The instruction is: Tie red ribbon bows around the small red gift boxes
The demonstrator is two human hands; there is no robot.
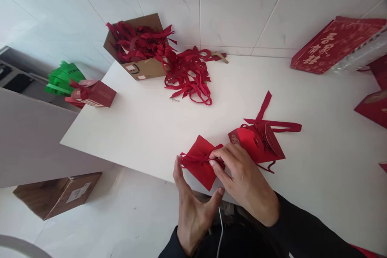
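Observation:
A small red paper gift box (202, 161) sits at the near edge of the white table (145, 129), with a red ribbon (193, 160) across its top. My right hand (242, 179) is curled over the box and pinches the ribbon at its middle. My left hand (190, 205) is below the table edge with its palm up; its forefinger reaches up and touches the ribbon's left end, while the thumb stands apart. A second red gift box (256, 143) with loose ribbon ends lies just to the right, apart from both hands.
An open cardboard box (142, 66) full of red ribbons stands at the back, with a loose ribbon pile (189, 72) beside it. Another red box (95, 93) and green packets (62, 78) lie at the left. Large red boxes (335, 44) are at the right. A cardboard carton (57, 195) is on the floor.

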